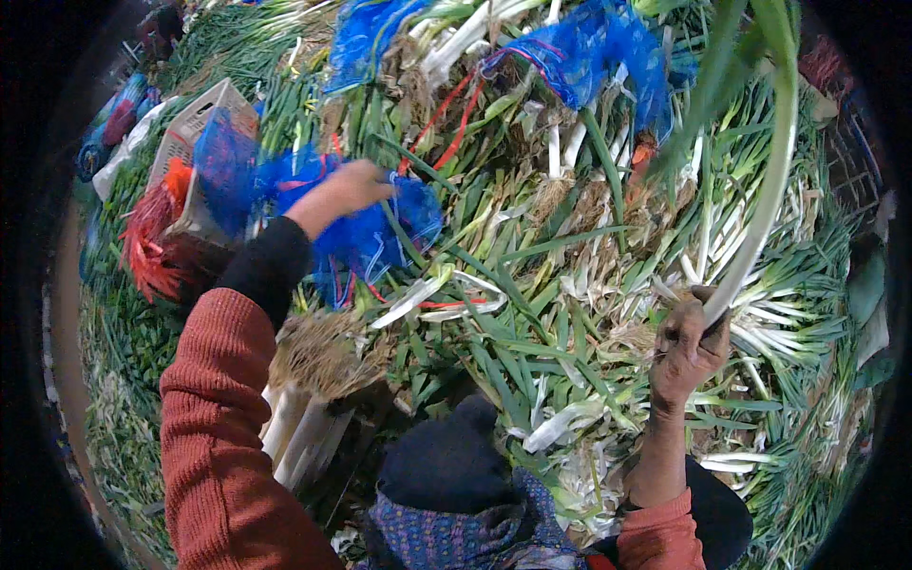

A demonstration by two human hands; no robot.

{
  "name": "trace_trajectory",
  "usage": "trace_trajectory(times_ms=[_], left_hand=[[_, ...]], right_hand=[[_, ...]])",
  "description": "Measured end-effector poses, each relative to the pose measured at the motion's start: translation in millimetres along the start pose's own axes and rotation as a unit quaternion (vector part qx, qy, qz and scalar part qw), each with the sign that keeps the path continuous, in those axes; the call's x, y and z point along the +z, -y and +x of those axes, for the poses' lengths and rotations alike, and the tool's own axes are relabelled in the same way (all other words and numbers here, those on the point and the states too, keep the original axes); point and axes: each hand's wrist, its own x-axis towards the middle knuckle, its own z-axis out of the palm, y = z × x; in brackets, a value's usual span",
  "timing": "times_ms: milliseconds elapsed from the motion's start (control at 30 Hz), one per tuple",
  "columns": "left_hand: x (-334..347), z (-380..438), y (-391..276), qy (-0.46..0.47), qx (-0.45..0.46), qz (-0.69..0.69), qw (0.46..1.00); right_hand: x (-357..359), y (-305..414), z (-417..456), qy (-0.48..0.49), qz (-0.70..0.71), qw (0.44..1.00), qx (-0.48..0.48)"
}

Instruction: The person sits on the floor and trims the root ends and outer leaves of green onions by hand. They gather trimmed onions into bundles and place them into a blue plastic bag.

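My right hand (687,349) grips the white stalk of a leek or large green onion (766,192) at its lower end. Its green leaves rise, blurred, to the top of the view. Over a blue mesh bag (356,239) at the left is my left hand (353,187), blurred, its fingers pointing right; whether it holds anything cannot be told. A bundle of thick white stalks (306,434) with brown roots (328,353) lies near my left forearm. Peeled leaves and loose stalks (420,296) cover the ground between the hands.
A pale plastic crate (174,139) stands at the left with red string strands (171,228) hanging by it. More blue mesh bags (584,50) lie over rooted stalks at the top. Piles of green onions (798,320) spread along the right.
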Motion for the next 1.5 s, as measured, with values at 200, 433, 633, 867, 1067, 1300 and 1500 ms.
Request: trace_trajectory(times_ms=[200, 433, 633, 867, 1067, 1300, 1500], left_hand=[[28.6, 11.4, 165.7, -0.071, -0.264, 0.127, 0.953], [125.2, 39.2, 232.3, -0.130, -0.203, -0.136, 0.961], [137.9, 52.9, 101.4, 0.026, -0.286, -0.318, 0.904], [23.4, 134.7, -123.5, 0.042, 0.233, -0.064, 0.969], [-41.7, 255.0, -153.6, -0.399, 0.144, 0.068, 0.903], [-14.3, 328.5, -125.9, -0.311, -0.003, -0.084, 0.947], [3.4, 257.6, -138.8, -0.290, 0.074, 0.085, 0.951]], right_hand=[[-9.0, -31.4, 32.3, -0.021, 0.018, 0.999, -0.030], [-22.1, -77.0, 60.8, -0.069, 0.093, 0.991, 0.067], [-46.7, -112.3, 68.5, -0.158, 0.020, 0.983, 0.093], [-81.1, -107.3, 71.7, -0.201, -0.026, 0.973, 0.112], [-158.8, -176.8, 71.1, -0.268, -0.160, 0.910, 0.274], [-143.7, -231.8, 92.8, 0.040, -0.484, 0.873, 0.050], [11.7, -310.8, 198.6, 0.152, -0.237, 0.958, -0.056]])
